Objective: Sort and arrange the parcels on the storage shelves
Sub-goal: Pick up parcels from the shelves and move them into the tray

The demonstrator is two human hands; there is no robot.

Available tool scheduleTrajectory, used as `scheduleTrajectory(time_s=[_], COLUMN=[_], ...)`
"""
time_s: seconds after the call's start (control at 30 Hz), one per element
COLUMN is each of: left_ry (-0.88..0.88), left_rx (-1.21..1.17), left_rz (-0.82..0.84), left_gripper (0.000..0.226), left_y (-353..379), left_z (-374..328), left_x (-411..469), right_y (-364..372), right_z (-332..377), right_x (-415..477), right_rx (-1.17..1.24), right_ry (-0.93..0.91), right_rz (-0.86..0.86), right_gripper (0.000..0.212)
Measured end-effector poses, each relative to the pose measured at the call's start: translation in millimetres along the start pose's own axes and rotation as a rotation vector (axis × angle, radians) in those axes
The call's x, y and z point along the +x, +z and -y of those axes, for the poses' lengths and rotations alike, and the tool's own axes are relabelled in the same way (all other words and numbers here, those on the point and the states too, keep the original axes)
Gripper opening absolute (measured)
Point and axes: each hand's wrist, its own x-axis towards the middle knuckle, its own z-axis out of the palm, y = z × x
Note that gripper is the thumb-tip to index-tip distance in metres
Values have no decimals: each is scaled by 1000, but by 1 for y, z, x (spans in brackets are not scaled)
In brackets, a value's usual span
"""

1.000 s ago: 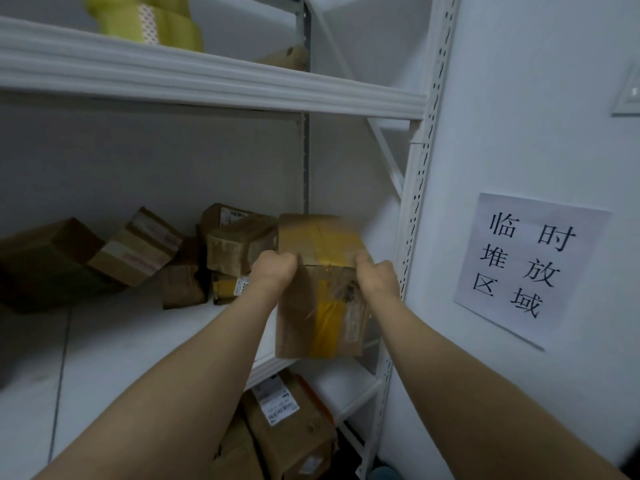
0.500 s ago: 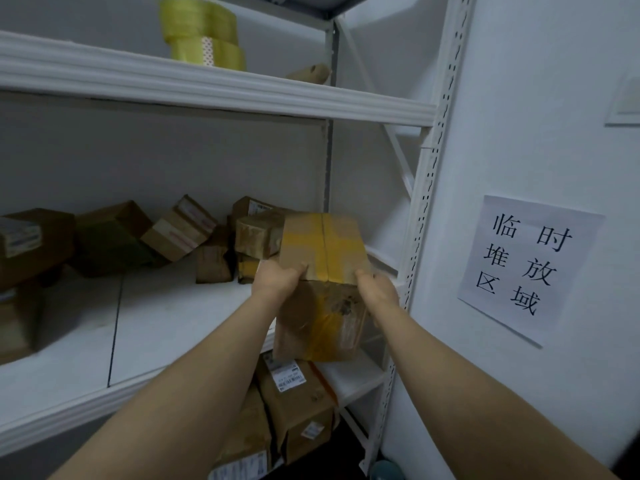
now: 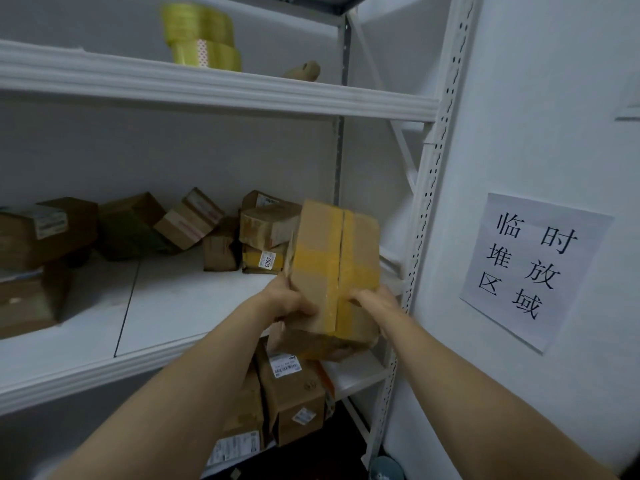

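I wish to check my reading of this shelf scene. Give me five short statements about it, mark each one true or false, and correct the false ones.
1. The left hand and the right hand both grip the taped parcel. True.
2. The tape on that parcel is blue. False: it is yellow.
3. The tape rolls lie on the middle shelf. False: they lie on the upper shelf.
4. A paper sign hangs on the wall to the right of the shelves. True.
5. A small parcel labelled 3003 sits on the middle shelf. True.
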Motion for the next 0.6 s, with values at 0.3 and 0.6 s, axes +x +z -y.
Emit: scheduleTrajectory(time_s=[0.3, 0.6], left_ry=[116, 228], left_rx=[165, 151], left_rz=[-58, -208], left_gripper=[99, 107], left_y=[2, -23], left_z=[-6, -7], left_x=[-3, -4], right_y=[9, 33], right_z=[0, 21], right_x=[12, 18], right_rx=[305, 364], right_ry=[62, -83], right_rz=[-68, -147], right_gripper=[74, 49])
